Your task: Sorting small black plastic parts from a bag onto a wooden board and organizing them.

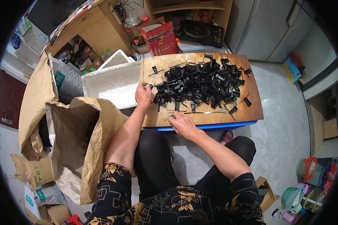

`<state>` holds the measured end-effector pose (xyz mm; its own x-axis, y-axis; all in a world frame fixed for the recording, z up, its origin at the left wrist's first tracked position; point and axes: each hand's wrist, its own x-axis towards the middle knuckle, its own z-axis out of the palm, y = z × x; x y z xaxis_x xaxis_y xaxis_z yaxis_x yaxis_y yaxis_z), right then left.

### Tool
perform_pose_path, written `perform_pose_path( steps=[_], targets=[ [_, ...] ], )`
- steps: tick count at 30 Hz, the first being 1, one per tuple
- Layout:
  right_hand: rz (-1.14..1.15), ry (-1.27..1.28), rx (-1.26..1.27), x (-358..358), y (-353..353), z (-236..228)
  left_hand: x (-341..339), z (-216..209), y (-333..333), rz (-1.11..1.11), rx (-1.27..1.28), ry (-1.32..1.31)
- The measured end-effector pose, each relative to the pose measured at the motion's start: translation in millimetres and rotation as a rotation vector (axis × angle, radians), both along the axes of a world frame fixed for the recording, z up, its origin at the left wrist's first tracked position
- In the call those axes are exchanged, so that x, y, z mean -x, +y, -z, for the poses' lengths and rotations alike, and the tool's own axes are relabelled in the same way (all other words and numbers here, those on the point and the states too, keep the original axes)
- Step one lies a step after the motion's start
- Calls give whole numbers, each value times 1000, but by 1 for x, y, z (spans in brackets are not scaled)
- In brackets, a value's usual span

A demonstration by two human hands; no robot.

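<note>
Your worktop carries heaped clips; at its left edge your left hand pinches one clip, at its near edge your right hand another clip.

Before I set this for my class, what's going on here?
A person sits at a wooden table heaped with black parts. Their left hand holds a dark piece beside the heap; the right hand pinches a small piece near the table's front edge. A brown paper sack stands open on the left.
</note>
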<state>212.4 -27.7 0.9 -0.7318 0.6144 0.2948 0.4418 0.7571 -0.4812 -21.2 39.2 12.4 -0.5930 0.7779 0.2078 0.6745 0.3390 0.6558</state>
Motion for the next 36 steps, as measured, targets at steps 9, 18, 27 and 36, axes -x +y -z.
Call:
perform_pose_path(
  steps=[9,18,27,36],
  targets=[
    [-54,350,326,-34,21,-72,15,-10,54,94,18,307],
    [269,306,64,-65,72,-86,19,-8,112,415,354,398],
    [781,144,5,-182,126,-102,7,-23,101,396,308,334],
    [850,-51,393,-276,149,-5,-39,-69,93,192,-300,-433]
  ],
)
